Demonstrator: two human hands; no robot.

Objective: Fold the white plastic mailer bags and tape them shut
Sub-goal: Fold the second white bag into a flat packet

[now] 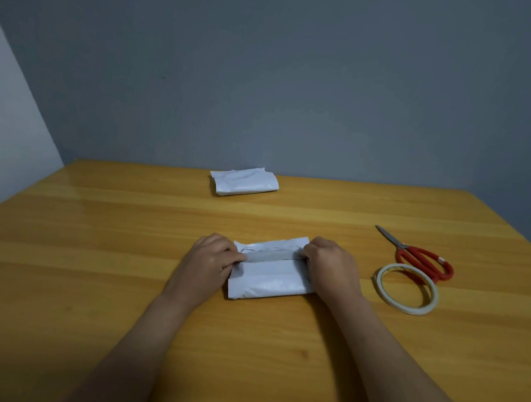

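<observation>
Honey-coloured wooden table [88, 281] fills the view below me, backed by a blue-grey wall [270, 71].

At the middle of the table, both my hands sit on the near mailer bag [269, 279], a white plastic bag folded into a squat, slightly puffed packet that lies flat on the wood. I cannot tell what is inside it. My left hand [211, 259] is at the packet's left end, fingers curled, with the thumb and fingertips pinching the plastic where the folded flap meets the body. My right hand [329, 265] is at the right end, knuckles up and fingers curled down over the edge, gripping the same fold line. Between the two hands a grey strip [272, 256] runs across the packet along the fold; whether it is tape or the bag's own seal I cannot tell.

Right of my right hand, near but apart from it, the tape roll [409, 309] lies flat. Scissors [421, 258] with red handles lie just behind it, handles overlapping the roll's far rim and blades closed, pointing away to the left.

Well beyond, near the table's far edge, the far mailer bag [244, 184] rests folded, its contents hidden too.
</observation>
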